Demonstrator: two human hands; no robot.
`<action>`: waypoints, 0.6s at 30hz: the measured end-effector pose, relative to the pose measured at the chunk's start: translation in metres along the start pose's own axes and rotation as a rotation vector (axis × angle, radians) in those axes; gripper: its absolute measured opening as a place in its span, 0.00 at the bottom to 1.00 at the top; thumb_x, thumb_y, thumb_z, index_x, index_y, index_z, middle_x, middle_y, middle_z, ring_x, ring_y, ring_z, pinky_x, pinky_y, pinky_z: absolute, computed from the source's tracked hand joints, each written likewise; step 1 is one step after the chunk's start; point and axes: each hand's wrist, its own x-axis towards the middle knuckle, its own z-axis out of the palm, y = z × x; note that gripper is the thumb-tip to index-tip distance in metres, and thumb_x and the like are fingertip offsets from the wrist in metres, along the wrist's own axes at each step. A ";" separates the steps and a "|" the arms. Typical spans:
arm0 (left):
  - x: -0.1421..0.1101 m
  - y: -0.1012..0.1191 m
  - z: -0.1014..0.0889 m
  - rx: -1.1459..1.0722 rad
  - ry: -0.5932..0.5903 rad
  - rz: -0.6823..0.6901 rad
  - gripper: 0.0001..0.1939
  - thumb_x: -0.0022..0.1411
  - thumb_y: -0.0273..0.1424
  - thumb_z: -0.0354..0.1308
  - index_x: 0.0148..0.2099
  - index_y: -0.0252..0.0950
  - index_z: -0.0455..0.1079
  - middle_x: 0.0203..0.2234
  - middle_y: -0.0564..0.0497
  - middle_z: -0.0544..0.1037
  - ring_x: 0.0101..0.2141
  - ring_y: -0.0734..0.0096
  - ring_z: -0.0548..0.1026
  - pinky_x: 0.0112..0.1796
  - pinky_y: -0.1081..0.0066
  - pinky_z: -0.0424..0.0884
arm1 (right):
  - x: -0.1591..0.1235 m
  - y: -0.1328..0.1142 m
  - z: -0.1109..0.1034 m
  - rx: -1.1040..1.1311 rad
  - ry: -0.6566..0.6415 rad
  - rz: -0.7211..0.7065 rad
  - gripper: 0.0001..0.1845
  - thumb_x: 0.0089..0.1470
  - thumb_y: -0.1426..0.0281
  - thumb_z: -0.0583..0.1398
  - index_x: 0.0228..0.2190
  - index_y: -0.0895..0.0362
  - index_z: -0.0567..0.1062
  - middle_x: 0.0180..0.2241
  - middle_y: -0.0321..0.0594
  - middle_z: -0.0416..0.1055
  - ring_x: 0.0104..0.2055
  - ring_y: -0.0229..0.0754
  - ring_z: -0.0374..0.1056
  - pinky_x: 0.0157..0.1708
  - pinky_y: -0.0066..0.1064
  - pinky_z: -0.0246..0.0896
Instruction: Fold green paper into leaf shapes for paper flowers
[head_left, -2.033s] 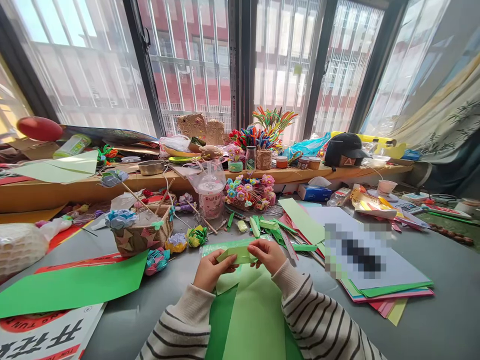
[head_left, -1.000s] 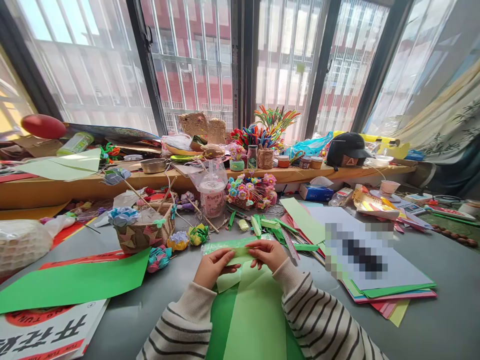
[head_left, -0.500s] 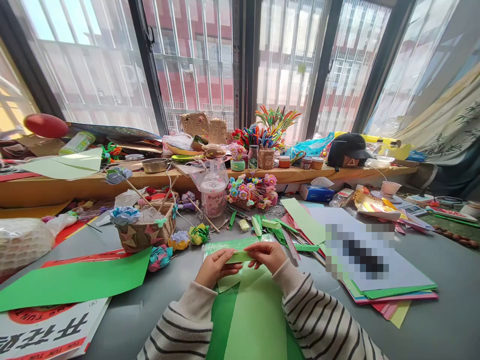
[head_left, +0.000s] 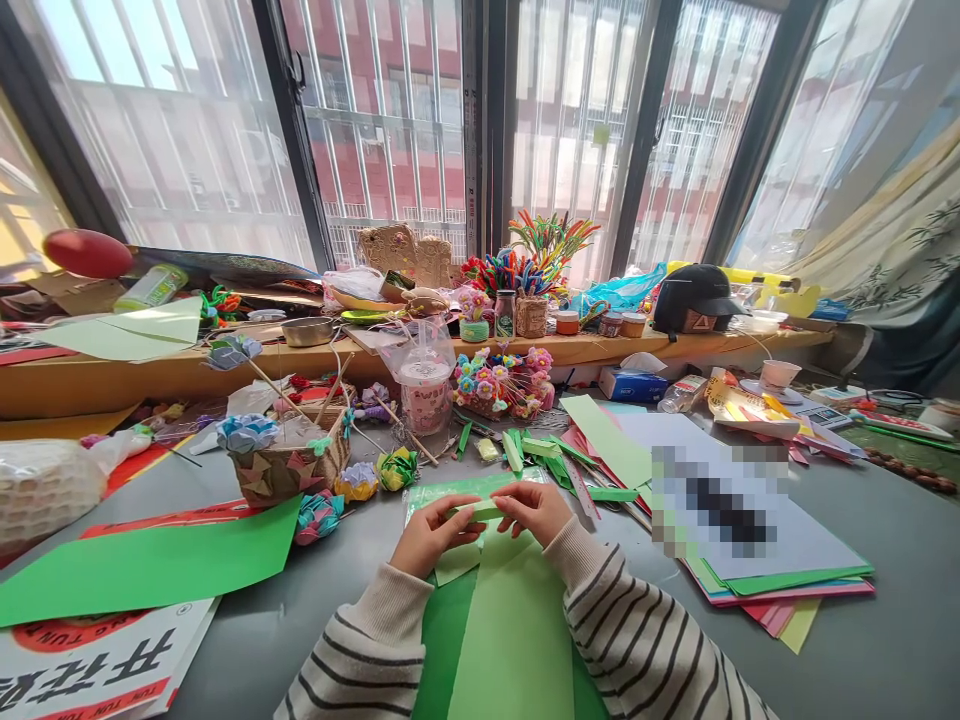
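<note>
Both my hands pinch a small folded strip of light green paper (head_left: 481, 511) just above the grey table. My left hand (head_left: 429, 535) grips its left end with closed fingers, and my right hand (head_left: 537, 509) grips its right end. Under my wrists lie a light green sheet (head_left: 510, 640) and a darker green sheet (head_left: 439, 640). A pale green patterned sheet (head_left: 442, 492) lies just beyond my fingers.
A large green sheet (head_left: 150, 565) lies at the left over a red-and-white poster (head_left: 90, 665). A paper-covered basket (head_left: 289, 465) and paper flowers (head_left: 394, 468) stand ahead left. Stacked coloured papers (head_left: 780, 575) lie right. Green folded strips (head_left: 540, 450) and a drink cup (head_left: 424, 385) are ahead.
The green piece has become narrower between my fingers, from a wider folded shape to a thin strip. My hands stayed in nearly the same place.
</note>
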 end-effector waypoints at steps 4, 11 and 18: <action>-0.001 0.002 0.002 0.006 0.042 -0.014 0.18 0.33 0.36 0.62 0.28 0.31 0.68 0.20 0.50 0.74 0.26 0.64 0.73 0.31 0.67 0.69 | 0.000 0.001 0.000 -0.008 0.005 -0.012 0.16 0.33 0.63 0.59 0.25 0.64 0.70 0.15 0.34 0.65 0.17 0.35 0.64 0.14 0.23 0.57; 0.000 0.001 0.003 0.000 0.070 0.012 0.17 0.33 0.38 0.61 0.26 0.30 0.68 0.20 0.51 0.73 0.23 0.66 0.73 0.28 0.69 0.69 | -0.001 -0.002 0.003 -0.015 0.004 -0.043 0.15 0.33 0.65 0.59 0.25 0.64 0.70 0.16 0.34 0.65 0.17 0.35 0.64 0.14 0.24 0.57; -0.001 0.004 0.001 0.050 0.072 0.006 0.15 0.33 0.34 0.62 0.26 0.31 0.69 0.16 0.53 0.74 0.22 0.68 0.73 0.28 0.71 0.70 | -0.001 0.000 0.003 0.022 -0.028 -0.019 0.16 0.34 0.63 0.59 0.25 0.63 0.71 0.15 0.34 0.65 0.17 0.35 0.65 0.14 0.24 0.57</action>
